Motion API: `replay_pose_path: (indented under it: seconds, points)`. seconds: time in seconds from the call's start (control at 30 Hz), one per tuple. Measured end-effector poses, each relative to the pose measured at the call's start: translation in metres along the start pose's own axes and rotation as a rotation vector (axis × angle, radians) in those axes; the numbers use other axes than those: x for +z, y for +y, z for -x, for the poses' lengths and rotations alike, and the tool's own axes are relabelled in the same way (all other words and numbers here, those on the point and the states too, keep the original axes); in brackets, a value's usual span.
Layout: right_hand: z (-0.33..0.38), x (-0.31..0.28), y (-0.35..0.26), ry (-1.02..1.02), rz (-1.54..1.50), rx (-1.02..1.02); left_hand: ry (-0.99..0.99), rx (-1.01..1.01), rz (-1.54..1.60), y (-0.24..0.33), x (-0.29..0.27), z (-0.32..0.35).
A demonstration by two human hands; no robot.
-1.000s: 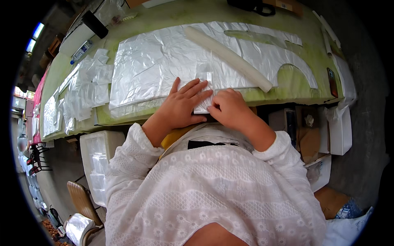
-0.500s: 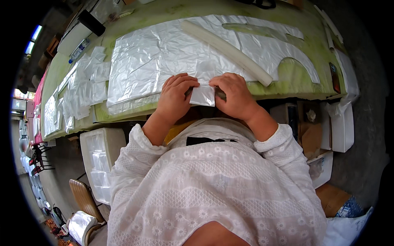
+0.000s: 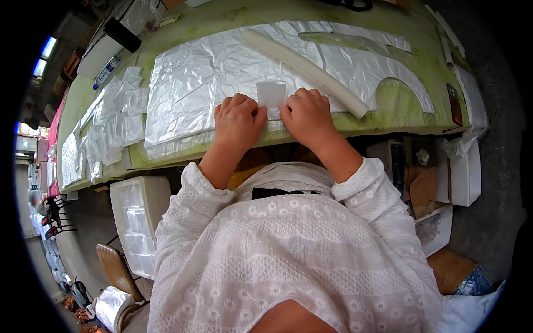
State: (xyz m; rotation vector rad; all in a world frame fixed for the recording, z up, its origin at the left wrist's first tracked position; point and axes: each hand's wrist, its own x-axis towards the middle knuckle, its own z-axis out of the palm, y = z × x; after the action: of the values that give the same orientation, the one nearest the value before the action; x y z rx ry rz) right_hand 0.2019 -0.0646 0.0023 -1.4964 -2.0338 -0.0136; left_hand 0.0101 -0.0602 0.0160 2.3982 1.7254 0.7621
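Between my hands is a small square plastic bag, whitish and see-through, lying nearly flat against a large silvery plastic sheet. My left hand pinches the bag's lower left side, its thumb at the edge and its other fingers curled on the sheet. At the lower right side, my right hand closes on the bag in the same way. Both hands rest near the table's front edge. A long pale tube lies slanted across the sheet, just beyond my right hand.
Many small clear bags are spread in a loose pile at the left of the green-covered table. A bottle and a black cylinder are at the far left. A phone lies by the right edge. Below left stands a pale bin with bags.
The small bag has swung from hanging over the front edge to lying up on the sheet, away from me. My hands have turned with it, knuckles now forward.
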Motion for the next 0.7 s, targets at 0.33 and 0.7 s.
replay_pose_path:
  seconds: [0.33,0.7]
  points:
    - [-0.001,-0.004,0.002,0.053,-0.118,0.02,-0.14,0.119,-0.029,0.006,0.004,0.005]
    - [-0.037,-0.015,0.007,-0.39,-0.127,0.12,-0.002,0.011,0.842,0.009,-0.002,0.086]
